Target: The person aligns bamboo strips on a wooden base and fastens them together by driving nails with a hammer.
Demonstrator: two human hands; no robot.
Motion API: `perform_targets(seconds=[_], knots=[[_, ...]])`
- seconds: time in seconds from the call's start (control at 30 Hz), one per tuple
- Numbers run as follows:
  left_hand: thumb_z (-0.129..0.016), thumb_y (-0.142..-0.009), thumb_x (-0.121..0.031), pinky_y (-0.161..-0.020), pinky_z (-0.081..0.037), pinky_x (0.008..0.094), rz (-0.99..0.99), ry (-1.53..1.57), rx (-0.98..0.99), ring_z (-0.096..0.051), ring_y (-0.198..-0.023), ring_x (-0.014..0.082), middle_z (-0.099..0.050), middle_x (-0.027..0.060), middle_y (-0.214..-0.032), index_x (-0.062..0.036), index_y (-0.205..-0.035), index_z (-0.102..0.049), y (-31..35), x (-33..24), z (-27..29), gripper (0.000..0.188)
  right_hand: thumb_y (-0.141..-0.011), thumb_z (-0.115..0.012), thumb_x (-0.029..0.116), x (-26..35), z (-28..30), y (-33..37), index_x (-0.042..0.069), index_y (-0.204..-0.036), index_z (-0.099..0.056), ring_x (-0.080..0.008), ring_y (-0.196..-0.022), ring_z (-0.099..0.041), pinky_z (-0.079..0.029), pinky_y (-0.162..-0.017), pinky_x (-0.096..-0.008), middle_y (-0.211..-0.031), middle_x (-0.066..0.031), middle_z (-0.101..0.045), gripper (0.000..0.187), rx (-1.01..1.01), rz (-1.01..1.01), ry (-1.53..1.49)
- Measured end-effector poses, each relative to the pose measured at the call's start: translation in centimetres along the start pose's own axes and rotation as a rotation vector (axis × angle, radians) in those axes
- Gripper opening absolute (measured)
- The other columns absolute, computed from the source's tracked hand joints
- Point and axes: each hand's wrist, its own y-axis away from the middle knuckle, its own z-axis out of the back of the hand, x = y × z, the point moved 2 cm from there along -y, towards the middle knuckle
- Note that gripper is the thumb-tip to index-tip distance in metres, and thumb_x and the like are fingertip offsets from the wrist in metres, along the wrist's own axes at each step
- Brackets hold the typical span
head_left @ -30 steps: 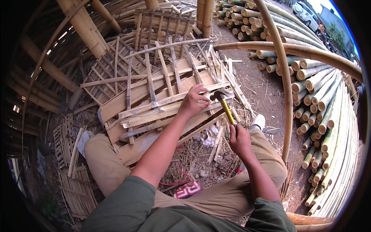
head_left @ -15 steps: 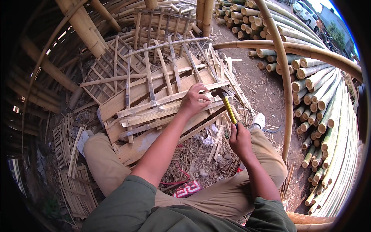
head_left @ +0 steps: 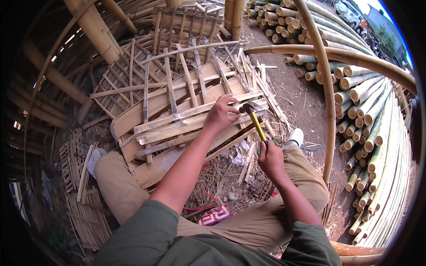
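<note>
My right hand (head_left: 271,159) is closed around the dark grip of a claw hammer (head_left: 257,126) with a yellow handle. The hammer's head is by the fingertips of my left hand (head_left: 220,114), over the right end of some pale bamboo slats (head_left: 177,127). The left fingers are curled in a pinch at these slats; whatever they hold is too small to make out. Under the slats lies a lattice of crossing bamboo strips (head_left: 171,95), resting on wide wooden boards (head_left: 155,170) in front of my bent legs.
More slatted panels (head_left: 117,84) lie beyond the boards, and small ones (head_left: 88,217) at lower left. A bent bamboo pole (head_left: 327,88) rises at my right, before a big stack of bamboo poles (head_left: 372,119). Shavings and a red-and-white packet (head_left: 216,215) litter the ground between my legs.
The hammer and my right hand have shifted slightly left, bringing the hammer's head closer to my left fingertips. My left hand stays nearly in place at the slats.
</note>
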Motion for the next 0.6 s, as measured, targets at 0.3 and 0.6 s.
perform_targets(seconds=[0.3,0.6], knots=[[-0.082,-0.073,-0.013,-0.11,-0.042,0.0389,-0.016,-0.053,0.003,-0.051,-0.131,0.0292,-0.066,0.0048,-0.118,-0.0084,-0.075,-0.077,-0.1,-0.4,0.1,0.006,-0.099,-0.055,0.019,-0.1,-0.1,0.3,0.0,-0.088,-0.053,-0.0479,-0.064,-0.06,-0.046,-0.058,-0.0571,-0.066,-0.0256,-0.061,0.022,0.0,0.023,0.05],[-0.082,-0.07,-0.009,-0.108,-0.044,0.0385,-0.003,-0.06,-0.013,-0.052,-0.129,0.0284,-0.065,0.0044,-0.117,-0.0093,-0.076,-0.078,-0.1,-0.7,0.1,0.007,-0.1,-0.053,0.026,-0.3,0.2,-0.1,0.0,-0.087,-0.053,-0.0498,-0.065,-0.06,-0.047,-0.061,-0.0592,-0.067,-0.0277,-0.061,0.029,0.049,-0.001,0.032]])
